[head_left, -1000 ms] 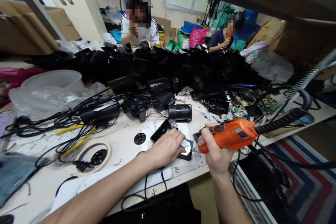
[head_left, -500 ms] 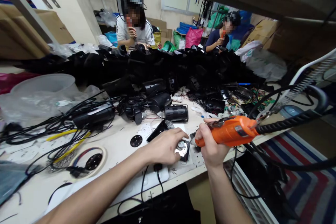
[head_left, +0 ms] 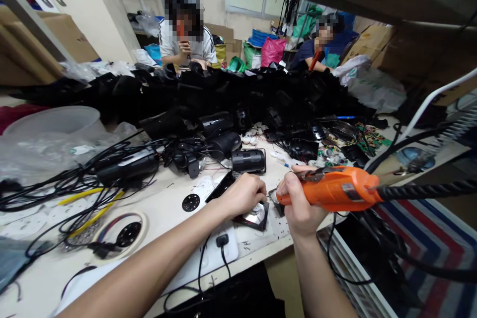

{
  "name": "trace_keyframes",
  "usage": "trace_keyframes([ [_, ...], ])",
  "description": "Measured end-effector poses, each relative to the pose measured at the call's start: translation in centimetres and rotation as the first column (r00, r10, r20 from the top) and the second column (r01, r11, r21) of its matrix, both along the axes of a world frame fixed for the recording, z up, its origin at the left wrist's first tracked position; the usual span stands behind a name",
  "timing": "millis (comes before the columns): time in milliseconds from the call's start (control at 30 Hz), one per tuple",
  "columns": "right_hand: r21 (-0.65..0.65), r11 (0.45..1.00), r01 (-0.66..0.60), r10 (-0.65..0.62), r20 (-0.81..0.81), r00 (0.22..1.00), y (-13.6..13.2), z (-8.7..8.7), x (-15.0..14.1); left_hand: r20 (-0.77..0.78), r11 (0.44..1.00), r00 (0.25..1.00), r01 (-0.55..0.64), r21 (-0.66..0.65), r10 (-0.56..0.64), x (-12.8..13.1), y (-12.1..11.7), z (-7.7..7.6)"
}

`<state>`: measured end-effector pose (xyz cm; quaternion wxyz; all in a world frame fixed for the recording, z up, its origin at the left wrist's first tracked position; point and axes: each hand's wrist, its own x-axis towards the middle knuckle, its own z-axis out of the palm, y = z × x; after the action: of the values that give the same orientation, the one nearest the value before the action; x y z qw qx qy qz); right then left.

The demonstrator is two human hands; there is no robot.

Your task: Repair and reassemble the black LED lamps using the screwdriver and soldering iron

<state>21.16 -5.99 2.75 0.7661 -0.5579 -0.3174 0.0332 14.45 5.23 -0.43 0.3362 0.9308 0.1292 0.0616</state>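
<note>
My right hand (head_left: 300, 208) is wrapped round an orange electric screwdriver (head_left: 333, 194), held level with its tip pointing left. A thick black cord (head_left: 428, 191) runs from its rear to the right. My left hand (head_left: 242, 194) is closed on a small black square part with a shiny round middle (head_left: 257, 216), lifting its edge off the white table (head_left: 167, 208) just left of the screwdriver tip. A black cylinder housing (head_left: 248, 161) lies just behind my hands.
A long heap of black housings (head_left: 231, 94) crosses the table, with tangled black and yellow cables (head_left: 85, 184) at left. A roll of tape (head_left: 121, 228) and a white power strip (head_left: 219, 253) lie near the front edge. Two people sit across the table.
My left hand went from lying flat on the black square part to gripping and tilting it up. The screwdriver tip has come closer to the part and the tool sits more level.
</note>
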Motion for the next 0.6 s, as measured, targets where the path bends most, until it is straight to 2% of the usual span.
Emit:
trace_keyframes([
  [133,0.031,0.999,-0.012,0.014,-0.058,0.998,-0.4,0.3,-0.3,0.029,0.999,0.999,-0.025,-0.029,0.025,-0.3,0.6,-0.1],
  [367,-0.001,0.996,-0.088,0.087,-0.124,0.989,-1.0,-1.3,-0.6,0.002,0.994,1.000,-0.005,-0.107,0.005,-3.7,-0.1,0.5],
  [600,-0.046,0.995,-0.091,0.088,-0.075,0.993,-0.6,-1.9,-0.7,-0.033,1.000,0.999,0.012,0.002,-0.012,-4.0,-1.8,-0.5],
])
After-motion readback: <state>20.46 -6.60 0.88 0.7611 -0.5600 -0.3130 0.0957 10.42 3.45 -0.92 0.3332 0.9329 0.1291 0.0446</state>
